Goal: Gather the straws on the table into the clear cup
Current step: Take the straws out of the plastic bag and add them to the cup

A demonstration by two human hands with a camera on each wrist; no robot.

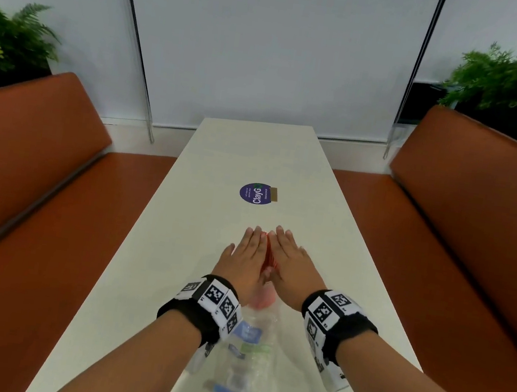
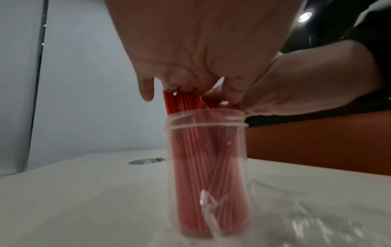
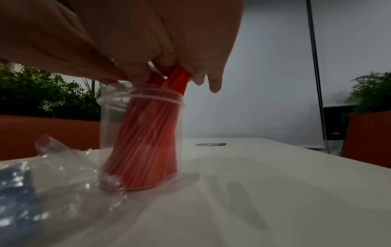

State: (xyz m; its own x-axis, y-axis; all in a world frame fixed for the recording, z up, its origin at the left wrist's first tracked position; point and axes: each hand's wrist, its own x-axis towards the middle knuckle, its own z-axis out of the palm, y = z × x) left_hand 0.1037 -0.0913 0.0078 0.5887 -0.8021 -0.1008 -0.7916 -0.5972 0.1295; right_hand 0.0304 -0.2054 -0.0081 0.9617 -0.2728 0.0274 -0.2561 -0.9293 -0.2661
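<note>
From my head view my hands hide most of the clear cup [image 2: 206, 167]; only a sliver of the red straws [image 2: 196, 175] shows between them. A crumpled clear wrapper [image 1: 244, 360] lies blurred toward the table's near edge. The white table [image 1: 315, 204] runs bare to its far edge apart from a round sticker [image 1: 255, 193]. The cup stands upright midway between the long edges, packed with straws. My left hand [image 1: 247, 257] and right hand [image 1: 291, 260] press flat-fingered on the straw tops.
</note>
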